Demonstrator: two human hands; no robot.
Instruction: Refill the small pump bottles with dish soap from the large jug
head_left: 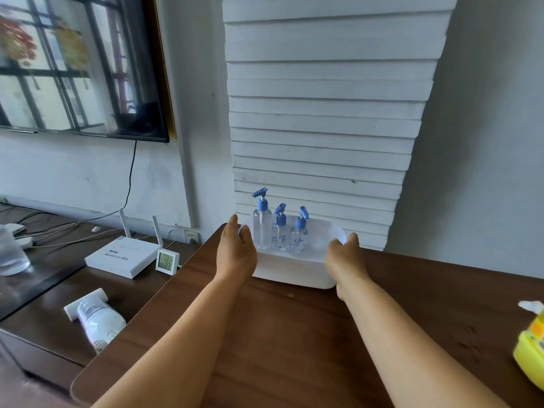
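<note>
Grasping the tub (294, 270) by its ends, your left hand (237, 250) and right hand (344, 257) flank three pump bottles (281, 231) inside; jug (531, 351) on counter (294, 334), far right.

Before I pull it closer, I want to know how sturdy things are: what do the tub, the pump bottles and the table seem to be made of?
The tub looks like white, slightly translucent matte plastic: soft rounded rim. The three pump bottles seem clear plastic with blue plastic pumps; you see through them. The table looks like dark wood or veneer, semi-gloss, with visible grain.
</note>
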